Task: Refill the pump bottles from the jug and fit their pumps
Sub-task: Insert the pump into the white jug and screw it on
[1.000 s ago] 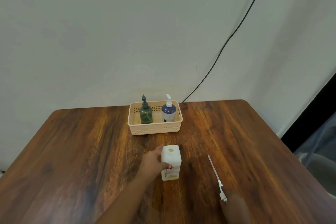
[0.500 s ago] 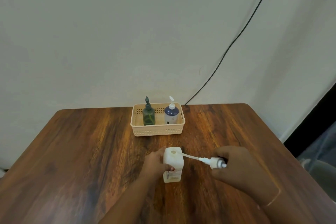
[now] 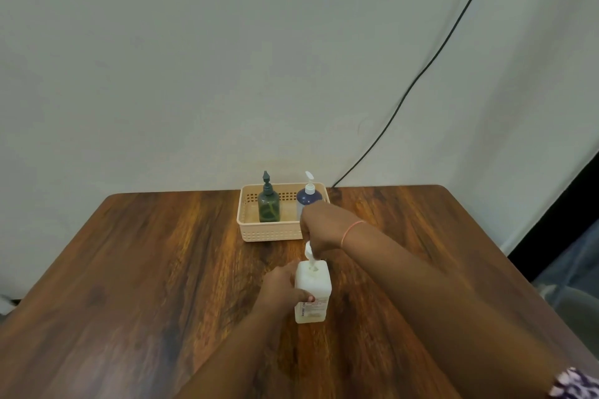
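We steady the white square bottle [image 3: 312, 291] with our left hand [image 3: 282, 289], its grip wrapped around the bottle's left side and front, thumb across the label. The bottle stands upright on the worktop [image 3: 129, 269], just in front of the beige basket [image 3: 259, 233]. Our right hand [image 3: 321, 230] hovers directly above it, grip pinched shut on the head of the white pump [image 3: 309, 256], whose dip tube points straight down into the bottle's open neck. That is the relation the next move seems to turn on: the pump's long axis is close to vertical and lined up with the opening, the neck lying right below the right grip, so we judge that lowering along that same line should seat the collar. How much of the tube is already inside we cannot tell, as the pump is blurred and partly hidden by our fingers. The right hand is the one doing the fitting; the left is nearer the bottle's body and serves only to keep it from tipping or turning. Behind our right hand, in the basket, stand a green bottle [image 3: 269, 206] and a dark blue bottle [image 3: 308, 197], both upright with pumps already on. No jug shows in view. If the collar comes down tilted it may not catch on the neck, so we think keeping the pump upright matters most.
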